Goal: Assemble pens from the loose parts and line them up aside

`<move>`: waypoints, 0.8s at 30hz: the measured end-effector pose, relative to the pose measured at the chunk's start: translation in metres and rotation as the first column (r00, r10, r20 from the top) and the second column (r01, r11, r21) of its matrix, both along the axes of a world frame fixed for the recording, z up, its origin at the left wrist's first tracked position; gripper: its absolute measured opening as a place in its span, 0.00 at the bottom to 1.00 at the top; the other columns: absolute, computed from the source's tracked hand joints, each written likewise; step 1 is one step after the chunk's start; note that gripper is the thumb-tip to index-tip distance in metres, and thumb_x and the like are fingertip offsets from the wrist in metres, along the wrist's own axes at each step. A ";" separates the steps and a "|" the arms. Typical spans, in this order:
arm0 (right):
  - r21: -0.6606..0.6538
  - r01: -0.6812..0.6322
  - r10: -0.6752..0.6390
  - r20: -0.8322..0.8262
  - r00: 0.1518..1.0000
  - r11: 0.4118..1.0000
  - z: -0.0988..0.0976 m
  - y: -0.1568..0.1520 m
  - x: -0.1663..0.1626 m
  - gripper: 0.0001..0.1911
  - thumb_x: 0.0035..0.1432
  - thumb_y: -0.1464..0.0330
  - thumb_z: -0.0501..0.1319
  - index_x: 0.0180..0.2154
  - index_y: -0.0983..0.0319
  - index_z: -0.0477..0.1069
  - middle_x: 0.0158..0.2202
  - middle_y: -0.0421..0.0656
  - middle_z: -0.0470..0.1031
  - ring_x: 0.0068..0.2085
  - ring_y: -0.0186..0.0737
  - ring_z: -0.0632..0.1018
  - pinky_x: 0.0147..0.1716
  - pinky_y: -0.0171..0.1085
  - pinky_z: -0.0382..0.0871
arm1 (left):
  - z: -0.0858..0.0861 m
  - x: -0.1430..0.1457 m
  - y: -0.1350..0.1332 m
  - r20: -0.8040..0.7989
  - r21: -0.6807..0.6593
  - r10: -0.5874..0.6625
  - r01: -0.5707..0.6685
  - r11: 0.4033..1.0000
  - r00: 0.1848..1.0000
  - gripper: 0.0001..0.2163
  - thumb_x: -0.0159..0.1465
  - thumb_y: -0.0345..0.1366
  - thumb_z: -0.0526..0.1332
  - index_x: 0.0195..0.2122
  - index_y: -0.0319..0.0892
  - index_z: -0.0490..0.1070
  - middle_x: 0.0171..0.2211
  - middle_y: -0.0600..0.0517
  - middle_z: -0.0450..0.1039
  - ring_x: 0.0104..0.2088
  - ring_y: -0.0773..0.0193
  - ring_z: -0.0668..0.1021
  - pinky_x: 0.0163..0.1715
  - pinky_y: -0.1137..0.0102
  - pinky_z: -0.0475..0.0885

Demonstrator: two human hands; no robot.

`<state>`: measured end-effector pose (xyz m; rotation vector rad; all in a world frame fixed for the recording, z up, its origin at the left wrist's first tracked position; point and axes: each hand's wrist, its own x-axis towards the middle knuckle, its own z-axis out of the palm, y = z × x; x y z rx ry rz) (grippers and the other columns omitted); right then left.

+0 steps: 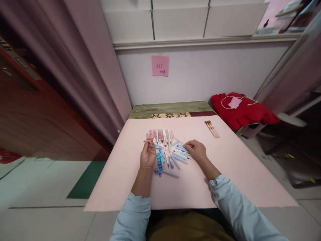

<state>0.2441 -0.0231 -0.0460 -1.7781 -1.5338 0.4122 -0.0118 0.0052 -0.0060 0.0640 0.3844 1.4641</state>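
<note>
Left hand [148, 156]: grip pinching small tan piece [147, 141], long axis crosswise. Blue caps [159, 164] just right, on table [120, 187]. Light-blue pens [180, 157] lie mostly crosswise, nearer right hand [197, 151], left of its fingertips; can't tell if that grip's closed.

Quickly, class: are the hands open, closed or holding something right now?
Left hand: closed, pinching a small tan piece.
Right hand: at the blue pens; whether it grips one cannot be told.
</note>
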 end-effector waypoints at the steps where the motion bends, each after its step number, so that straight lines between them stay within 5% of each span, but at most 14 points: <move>1: 0.010 0.004 -0.003 -0.028 1.000 1.000 -0.001 0.000 0.001 0.14 0.53 0.55 0.61 0.28 0.56 0.79 0.28 0.39 0.75 0.29 0.36 0.73 0.30 0.34 0.60 | 0.000 0.000 0.001 -0.002 -0.002 0.012 -0.012 1.000 1.000 0.14 0.72 0.28 0.45 0.38 0.34 0.71 0.33 0.48 0.75 0.31 0.77 0.77 0.31 0.84 0.74; 10: 0.068 0.116 -0.101 -0.191 0.976 0.991 -0.010 0.003 0.007 0.21 0.57 0.53 0.55 0.36 0.62 0.78 0.31 0.43 0.78 0.32 0.39 0.74 0.35 0.36 0.66 | 0.000 -0.003 0.004 0.005 -0.023 0.031 -0.030 0.999 1.000 0.14 0.72 0.28 0.45 0.38 0.34 0.70 0.33 0.48 0.75 0.30 0.77 0.78 0.31 0.84 0.74; 24: 0.067 0.235 -0.188 -0.405 0.895 0.970 -0.007 0.001 0.008 0.23 0.56 0.52 0.59 0.38 0.64 0.77 0.34 0.45 0.79 0.33 0.40 0.74 0.35 0.37 0.68 | 0.004 -0.002 0.003 0.037 -0.012 -0.109 0.109 0.994 0.993 0.15 0.71 0.26 0.44 0.40 0.36 0.71 0.36 0.47 0.74 0.30 0.76 0.77 0.30 0.83 0.75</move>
